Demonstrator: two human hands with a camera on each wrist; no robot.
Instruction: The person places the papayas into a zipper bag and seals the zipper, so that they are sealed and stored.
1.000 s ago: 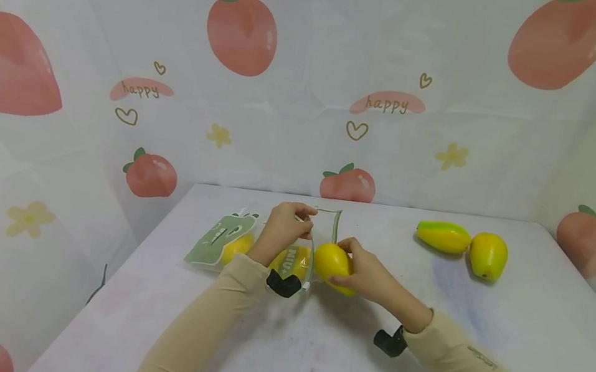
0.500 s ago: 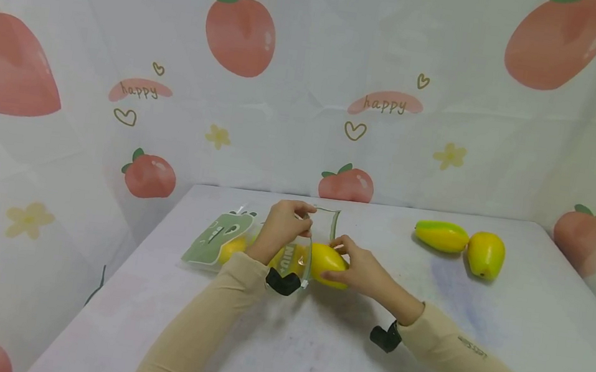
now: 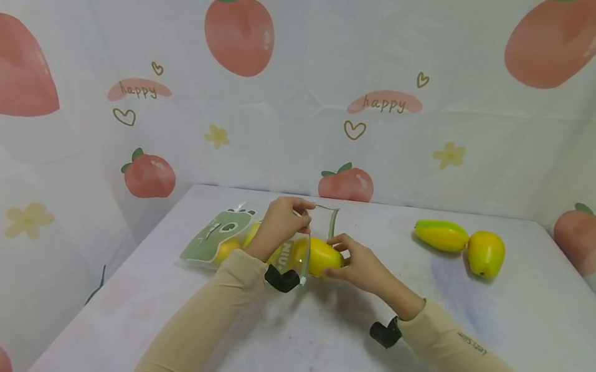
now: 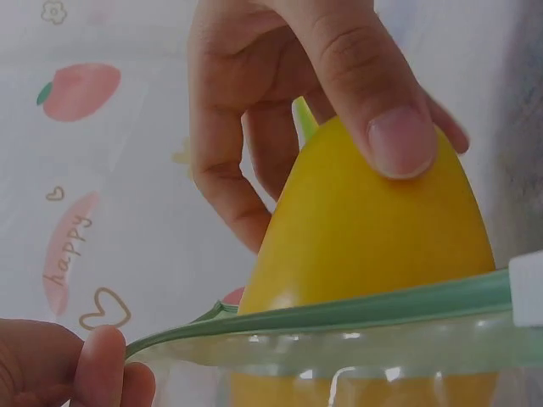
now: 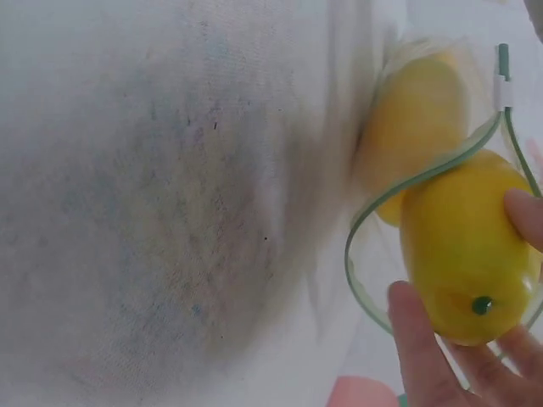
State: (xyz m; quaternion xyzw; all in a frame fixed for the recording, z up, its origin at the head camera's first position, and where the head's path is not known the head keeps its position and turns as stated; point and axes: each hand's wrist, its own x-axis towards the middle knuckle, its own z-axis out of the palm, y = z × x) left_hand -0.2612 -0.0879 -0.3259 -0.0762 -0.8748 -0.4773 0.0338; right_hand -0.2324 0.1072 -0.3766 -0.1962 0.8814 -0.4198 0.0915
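My left hand [image 3: 283,225] pinches the green-edged opening of a clear zip bag [image 3: 210,240] printed with a green cartoon face. In the left wrist view, its fingertips [image 4: 100,365] hold that green zip strip. My right hand [image 3: 358,266] grips a yellow mango [image 3: 325,257] by its stem end, thumb on one side and fingers on the other. The mango sits partway through the bag's mouth, its front end behind the clear film. In the right wrist view, its green stem tip faces the camera and another yellow fruit [image 5: 424,106] lies deeper in the bag.
At the right rear of the white table [image 3: 332,354] lie a long yellow-green fruit [image 3: 441,236] and a rounder yellow-green one [image 3: 485,255], end to end. A white cloth backdrop [image 3: 292,141] with printed peaches stands behind the table. A white slider [image 4: 528,288] sits on the zip strip.
My right hand has moved left, carrying the mango from just outside the bag's mouth to partway inside it. The left hand keeps its pinch on the bag's edge, nearly in place.
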